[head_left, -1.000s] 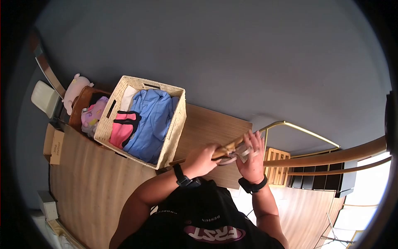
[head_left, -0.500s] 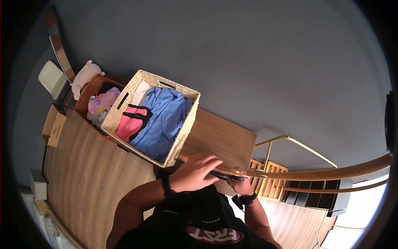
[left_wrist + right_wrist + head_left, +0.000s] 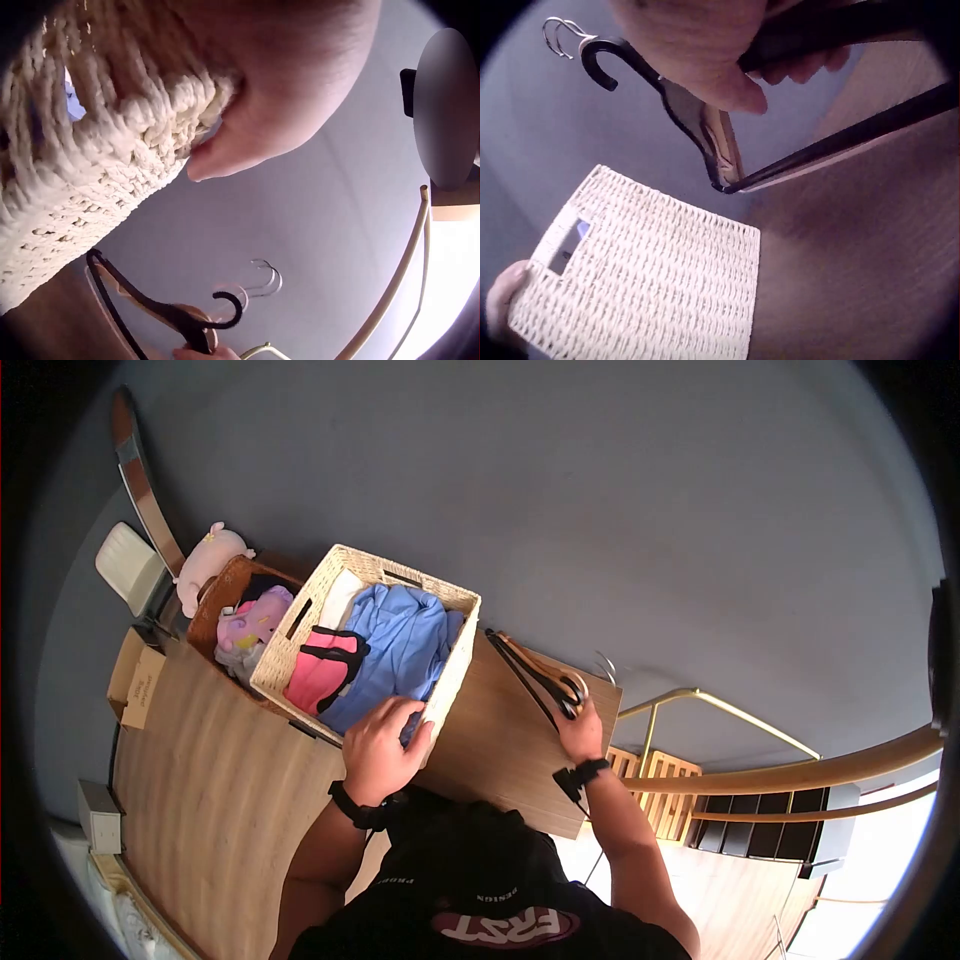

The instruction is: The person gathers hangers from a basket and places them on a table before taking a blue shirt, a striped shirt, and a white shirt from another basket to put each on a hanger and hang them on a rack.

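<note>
Wicker basket (image 3: pixel 455 663) holds blue cloth (image 3: pixel 400 635) — pink cloth (image 3: pixel 318 672) touching it.

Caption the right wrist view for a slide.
Right hand gripping hangers beside a woven basket held at its edge by the left hand.

Looks like home: soft pink toy (image 3: pixel 212 565) at left, clothes (image 3: pixel 395 640) in woven basket (image 3: pixel 456 678), wood floor (image 3: pixel 220 760) near left, grey wall (image 3: pixel 620 510) far.
</note>
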Available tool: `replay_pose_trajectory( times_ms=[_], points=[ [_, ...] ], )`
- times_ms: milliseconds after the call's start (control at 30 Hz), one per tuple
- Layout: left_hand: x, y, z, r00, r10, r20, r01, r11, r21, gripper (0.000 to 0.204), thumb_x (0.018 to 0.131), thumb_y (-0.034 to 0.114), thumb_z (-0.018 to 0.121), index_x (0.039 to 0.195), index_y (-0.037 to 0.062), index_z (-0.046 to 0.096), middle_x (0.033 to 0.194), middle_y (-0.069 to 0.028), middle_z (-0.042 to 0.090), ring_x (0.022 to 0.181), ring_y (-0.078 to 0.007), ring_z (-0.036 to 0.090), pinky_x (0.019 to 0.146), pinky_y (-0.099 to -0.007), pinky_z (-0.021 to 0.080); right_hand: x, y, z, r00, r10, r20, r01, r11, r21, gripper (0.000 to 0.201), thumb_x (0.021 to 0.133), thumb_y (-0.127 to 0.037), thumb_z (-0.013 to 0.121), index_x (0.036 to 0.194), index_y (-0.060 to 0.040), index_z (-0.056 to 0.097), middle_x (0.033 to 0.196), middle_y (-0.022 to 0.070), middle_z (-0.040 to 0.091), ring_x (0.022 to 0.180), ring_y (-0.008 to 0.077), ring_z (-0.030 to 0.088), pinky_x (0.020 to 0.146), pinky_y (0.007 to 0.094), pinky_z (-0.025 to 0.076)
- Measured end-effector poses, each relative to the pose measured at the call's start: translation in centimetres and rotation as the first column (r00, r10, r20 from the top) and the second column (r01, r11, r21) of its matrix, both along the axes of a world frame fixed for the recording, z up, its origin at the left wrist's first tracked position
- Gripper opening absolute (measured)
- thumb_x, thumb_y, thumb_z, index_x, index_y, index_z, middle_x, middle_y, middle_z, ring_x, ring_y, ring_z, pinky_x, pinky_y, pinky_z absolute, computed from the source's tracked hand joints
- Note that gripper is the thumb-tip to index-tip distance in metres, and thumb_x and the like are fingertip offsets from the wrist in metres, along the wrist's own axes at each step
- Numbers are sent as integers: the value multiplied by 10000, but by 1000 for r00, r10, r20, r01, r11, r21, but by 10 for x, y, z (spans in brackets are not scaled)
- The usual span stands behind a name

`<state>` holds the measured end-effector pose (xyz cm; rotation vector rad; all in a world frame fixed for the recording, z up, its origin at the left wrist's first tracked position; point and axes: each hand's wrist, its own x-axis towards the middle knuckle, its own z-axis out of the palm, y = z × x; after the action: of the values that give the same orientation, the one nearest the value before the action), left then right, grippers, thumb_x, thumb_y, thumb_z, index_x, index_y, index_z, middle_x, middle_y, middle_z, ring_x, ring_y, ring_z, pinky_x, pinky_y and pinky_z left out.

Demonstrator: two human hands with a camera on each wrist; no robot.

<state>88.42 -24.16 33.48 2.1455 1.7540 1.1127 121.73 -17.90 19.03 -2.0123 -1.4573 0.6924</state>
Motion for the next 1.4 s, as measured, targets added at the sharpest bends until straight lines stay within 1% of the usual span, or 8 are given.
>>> replay_pose_trajectory(
  times_ms=[233, 367, 600, 833, 933, 1033, 1267, 1400],
  points=[
    [2, -3, 1, 999, 35, -5, -35, 996, -85, 195, 855, 216, 732, 993, 83, 694, 922, -91, 710, 770, -327, 694, 663, -423, 546, -43, 86, -18, 978, 206, 10, -205, 976, -73, 520, 837, -275, 723, 1230, 22, 559, 1130, 289, 687, 1091, 449, 655, 918, 480, 530],
    [-1, -3, -3, 999, 44, -23, -46, 994, -98, 193, 854, 221, 729, 984, 82, 698, 930, -90, 721, 774, -330, 698, 667, -422, 555, -64, 109, -31, 967, 253, -39, -256, 965, -63, 543, 826, -275, 725, 1234, 24, 527, 1136, 291, 683, 1113, 441, 650, 942, 470, 529],
    [1, -2, 3, 999, 45, -3, -45, 997, -64, 144, 872, 186, 728, 953, 71, 701, 861, -85, 702, 715, -297, 687, 630, -386, 534, -76, 136, -51, 949, 310, 48, -306, 948, -87, 630, 816, -275, 757, 1301, 32, 499, 1166, 284, 676, 1143, 439, 635, 982, 472, 520],
    [4, -4, 0, 998, 58, 5, -58, 997, -56, 148, 866, 179, 736, 956, 66, 704, 870, -79, 710, 694, -273, 699, 621, -373, 537, -58, 112, -34, 924, 367, 110, -361, 930, -69, 836, 801, -265, 796, 1467, 7, 369, 1387, 252, 554, 1301, 409, 524, 1099, 450, 442],
    [4, -5, -1, 998, 66, 14, -65, 995, -80, 147, 862, 191, 730, 948, 74, 708, 885, -84, 718, 729, -305, 701, 638, -393, 548, -41, 93, -55, 919, 368, 143, -364, 930, -53, 877, 793, -264, 810, 1489, -7, 343, 1408, 240, 535, 1313, 403, 512, 1113, 452, 429],
    [5, -5, 0, 997, 70, 7, -69, 993, -90, 144, 861, 193, 726, 946, 77, 709, 887, -88, 720, 749, -319, 702, 650, -401, 552, -28, 66, -59, 919, 353, 176, -326, 931, -165, 894, 789, -263, 816, 1500, -17, 332, 1405, 228, 538, 1321, 391, 506, 1120, 451, 424],
    [8, -4, 3, 997, 74, -17, -75, 992, -102, 135, 866, 184, 724, 945, 77, 701, 858, -85, 704, 733, -309, 692, 630, -399, 532, -16, 56, -103, 935, 274, 223, -255, 960, -112, 548, 903, -122, 658, 1400, -13, 454, 1322, 216, 572, 1244, 396, 535, 1077, 481, 430],
    [8, -3, 0, 998, 63, -28, -66, 994, -84, 136, 867, 175, 730, 953, 73, 701, 850, -85, 702, 703, -290, 688, 615, -387, 526, -25, 68, -104, 912, 329, 246, -312, 944, -109, 534, 918, -102, 618, 1416, -2, 455, 1314, 232, 567, 1257, 410, 512, 1095, 479, 415]
  ],
)
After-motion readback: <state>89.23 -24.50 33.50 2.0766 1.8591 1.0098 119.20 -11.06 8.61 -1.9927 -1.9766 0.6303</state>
